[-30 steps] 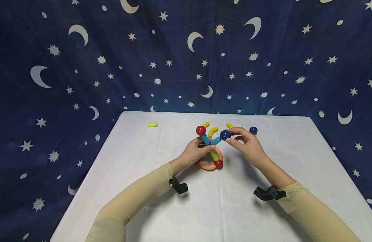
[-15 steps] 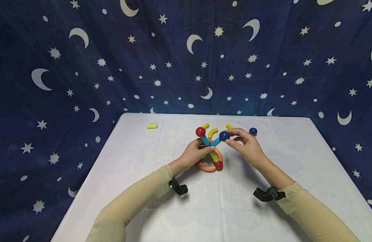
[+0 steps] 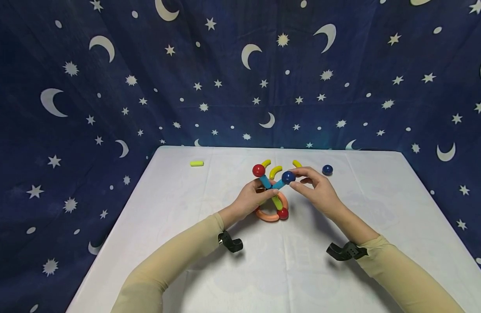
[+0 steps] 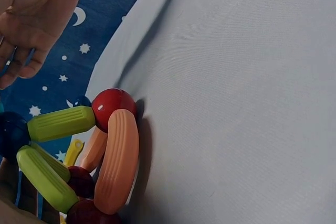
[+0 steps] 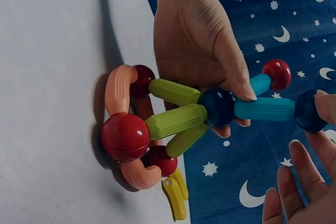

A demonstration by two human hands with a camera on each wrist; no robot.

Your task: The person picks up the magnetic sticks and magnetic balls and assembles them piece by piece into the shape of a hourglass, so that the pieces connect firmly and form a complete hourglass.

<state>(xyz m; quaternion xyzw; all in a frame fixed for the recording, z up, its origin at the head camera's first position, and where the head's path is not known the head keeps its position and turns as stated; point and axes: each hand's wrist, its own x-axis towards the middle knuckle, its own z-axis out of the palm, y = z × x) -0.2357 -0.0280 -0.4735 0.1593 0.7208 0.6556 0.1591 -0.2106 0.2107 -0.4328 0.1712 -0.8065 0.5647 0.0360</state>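
A magnetic ball-and-rod model stands on the table, its ring of orange curved rods (image 3: 268,216) joined by red balls (image 5: 125,137). Green rods (image 5: 177,121) rise from the ring to a dark blue centre ball (image 5: 218,107). My left hand (image 3: 251,196) grips the model around that centre ball. Two light-blue rods (image 5: 264,109) branch upward from it; one carries a red ball (image 3: 258,170). On the end of the other sits a dark blue ball (image 3: 288,177), touching the rod in the right wrist view. My right hand (image 3: 320,191) pinches this ball between thumb and fingertips.
Behind the model lie several yellow curved rods (image 3: 276,171). A loose dark blue ball (image 3: 327,170) rests at the back right, and a yellow-green straight rod (image 3: 197,164) at the back left. A star-and-moon cloth (image 3: 224,87) hangs beyond the white table (image 3: 224,278).
My right hand has shifted slightly left and down with the dark blue ball. The red-tipped branch leans a touch further left. My left hand keeps its grip.
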